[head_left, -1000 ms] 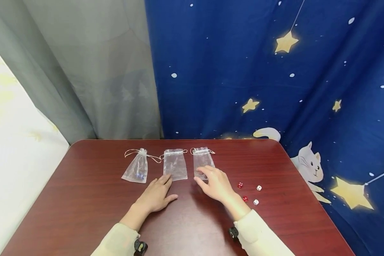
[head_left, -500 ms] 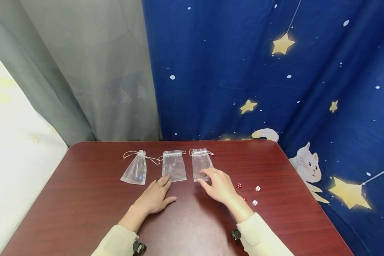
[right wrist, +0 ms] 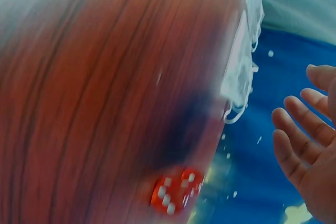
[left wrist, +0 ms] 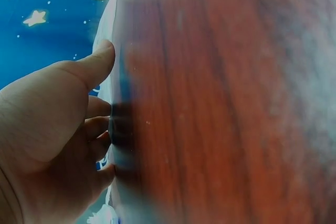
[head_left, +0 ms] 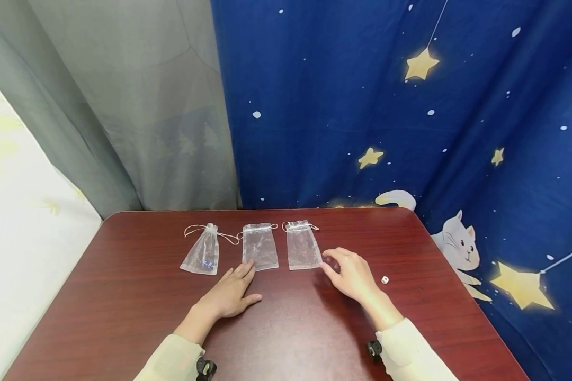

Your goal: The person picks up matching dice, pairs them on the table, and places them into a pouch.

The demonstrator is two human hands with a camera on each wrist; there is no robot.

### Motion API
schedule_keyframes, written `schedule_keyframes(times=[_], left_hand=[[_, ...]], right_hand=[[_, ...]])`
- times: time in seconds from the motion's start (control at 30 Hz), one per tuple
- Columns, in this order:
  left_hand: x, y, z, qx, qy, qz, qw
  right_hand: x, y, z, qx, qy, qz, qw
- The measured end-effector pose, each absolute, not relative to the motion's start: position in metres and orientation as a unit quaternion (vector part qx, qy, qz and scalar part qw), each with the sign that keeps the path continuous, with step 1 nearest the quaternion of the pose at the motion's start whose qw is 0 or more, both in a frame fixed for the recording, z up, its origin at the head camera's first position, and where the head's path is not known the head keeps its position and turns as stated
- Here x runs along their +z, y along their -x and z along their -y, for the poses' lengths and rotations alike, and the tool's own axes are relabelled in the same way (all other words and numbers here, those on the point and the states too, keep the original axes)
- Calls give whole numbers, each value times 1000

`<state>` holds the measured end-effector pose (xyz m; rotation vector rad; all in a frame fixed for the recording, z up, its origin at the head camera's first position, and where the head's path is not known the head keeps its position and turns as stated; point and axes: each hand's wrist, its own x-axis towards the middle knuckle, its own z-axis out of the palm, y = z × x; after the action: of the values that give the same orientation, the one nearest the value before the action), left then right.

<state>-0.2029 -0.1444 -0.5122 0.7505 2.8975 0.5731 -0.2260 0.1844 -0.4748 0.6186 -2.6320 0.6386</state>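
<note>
My left hand (head_left: pixel 230 295) lies palm down on the table, its fingertips on the lower left corner of the middle sheer drawstring bag (head_left: pixel 261 246). The right hand (head_left: pixel 351 274) hovers just right of another flat sheer bag (head_left: pixel 303 247), fingers loosely bent and holding nothing. A third bag (head_left: pixel 204 253), gathered at its neck by its cord, shows something small and blue near its bottom. One white die (head_left: pixel 385 280) is visible beyond my right wrist. In the right wrist view, red dice (right wrist: pixel 176 190) appear near that hand; the head view hides them behind the hand and forearm.
The dark red wooden table (head_left: pixel 138 317) ends at a rounded far edge. Grey cloth (head_left: pixel 162 106) and a blue star-printed curtain (head_left: pixel 314 106) hang behind it. A white patterned surface (head_left: pixel 24 211) borders the left side.
My right hand has moved right, off the right bag and over toward the dice, now covering most of them from the head view. My left hand has stayed in place.
</note>
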Motion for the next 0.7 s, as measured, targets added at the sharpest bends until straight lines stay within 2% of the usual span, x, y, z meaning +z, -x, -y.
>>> schedule_keyframes(times=[0.47, 0.7], left_hand=[[-513, 205, 146, 206, -250, -945, 53], [-514, 205, 148, 208, -248, -945, 55]], right_hand=[[-481, 226, -255, 185, -150, 954, 180], [-486, 225, -273, 171, -134, 963, 158]])
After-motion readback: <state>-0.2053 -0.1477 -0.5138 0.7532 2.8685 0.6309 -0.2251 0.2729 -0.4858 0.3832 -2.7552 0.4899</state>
